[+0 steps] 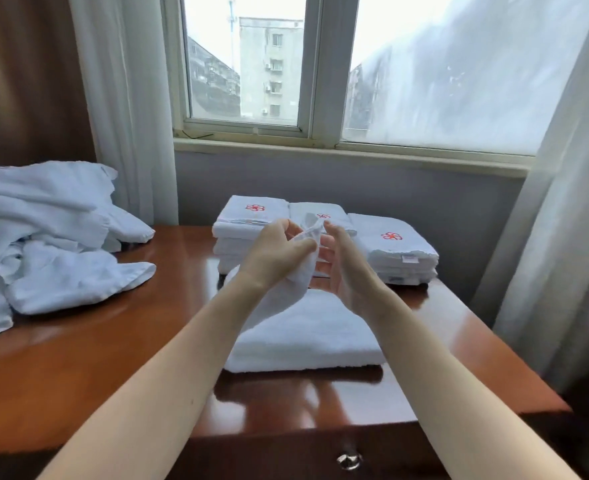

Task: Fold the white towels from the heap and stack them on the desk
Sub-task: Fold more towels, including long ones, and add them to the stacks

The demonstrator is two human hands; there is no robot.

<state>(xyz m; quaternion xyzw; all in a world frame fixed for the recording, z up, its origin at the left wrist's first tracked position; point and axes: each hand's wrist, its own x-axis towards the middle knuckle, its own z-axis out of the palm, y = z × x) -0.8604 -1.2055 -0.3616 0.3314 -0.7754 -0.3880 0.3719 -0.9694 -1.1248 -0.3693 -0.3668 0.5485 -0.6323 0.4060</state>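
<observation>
**Towel [303, 334] with one corner raised above the desk [113, 358]**

The towel lies partly folded near the desk's front edge. The left hand [279, 251] grips its lifted corner, and the right hand [338, 258] pinches the tip (thumb against cloth). The heap [44, 237] sits at the left, and folded stacks [393, 251] stand behind the hands.

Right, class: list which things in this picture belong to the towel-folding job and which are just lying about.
Job: towel heap, half-folded towel held by left hand and right hand, folded stacks, desk.
Not part of it: window, curtains, drawer knob.
</observation>
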